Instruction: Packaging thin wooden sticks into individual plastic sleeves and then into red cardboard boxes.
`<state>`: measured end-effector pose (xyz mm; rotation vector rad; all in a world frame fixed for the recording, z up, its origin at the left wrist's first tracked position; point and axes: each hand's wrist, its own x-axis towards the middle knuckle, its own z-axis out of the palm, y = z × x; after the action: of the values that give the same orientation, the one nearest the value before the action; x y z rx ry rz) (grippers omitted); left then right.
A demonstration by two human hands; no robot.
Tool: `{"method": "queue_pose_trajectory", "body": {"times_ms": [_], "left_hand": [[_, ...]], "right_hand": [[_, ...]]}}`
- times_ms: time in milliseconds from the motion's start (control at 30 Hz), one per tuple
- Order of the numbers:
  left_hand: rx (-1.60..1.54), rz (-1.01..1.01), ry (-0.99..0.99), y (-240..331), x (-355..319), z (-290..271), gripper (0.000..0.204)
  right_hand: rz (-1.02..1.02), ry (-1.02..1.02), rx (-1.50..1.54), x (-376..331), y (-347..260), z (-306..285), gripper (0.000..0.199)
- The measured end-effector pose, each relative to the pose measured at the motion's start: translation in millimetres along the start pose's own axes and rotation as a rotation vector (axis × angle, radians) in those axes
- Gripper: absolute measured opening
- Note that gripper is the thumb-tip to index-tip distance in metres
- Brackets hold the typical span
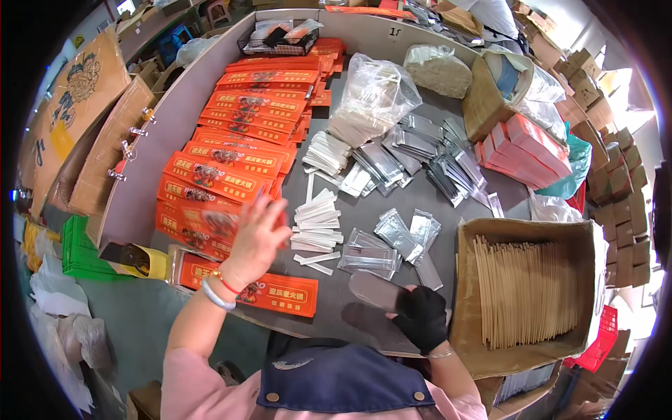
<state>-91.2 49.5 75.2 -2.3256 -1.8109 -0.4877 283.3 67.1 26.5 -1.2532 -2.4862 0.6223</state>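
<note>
My left hand [257, 236] is bare, fingers spread, and hovers over the near end of the stacked orange-red printed sleeves [231, 150] on the left of the grey table [420, 203]; it looks blurred and holds nothing I can see. My right hand [420, 316], in a black glove, grips a clear flat packet [374, 288] near the table's front edge. Between the hands lie small white paper packets [316, 227] and several clear and silver pouches [392, 241]. One orange-red sleeve [269, 288] lies flat by the front edge under my left wrist.
A cardboard box of wooden sticks [525, 290] stands at the right. Behind it are pink packs [528, 150], a clear bag of white packets [374, 94] and more silver pouches [441, 164]. A wire basket [276, 42] sits at the far end. Another person stands beyond the table [490, 14].
</note>
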Motion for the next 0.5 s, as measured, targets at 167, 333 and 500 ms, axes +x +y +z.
{"method": "queue_pose_trajectory", "body": {"times_ms": [167, 333, 500], "left_hand": [[-0.242, -0.560, -0.200, 75, -89, 62, 0.090], [-0.363, -0.629, -0.153, 82, -103, 83, 0.098], [-0.382, -0.644, -0.159, 78, -101, 78, 0.094]], "right_hand": [[-0.056, -0.005, -0.098, 0, -19, 4, 0.061], [-0.119, -0.048, -0.174, 10, -31, 9, 0.061], [-0.175, -0.210, 0.015, 25, -44, 45, 0.063]]}}
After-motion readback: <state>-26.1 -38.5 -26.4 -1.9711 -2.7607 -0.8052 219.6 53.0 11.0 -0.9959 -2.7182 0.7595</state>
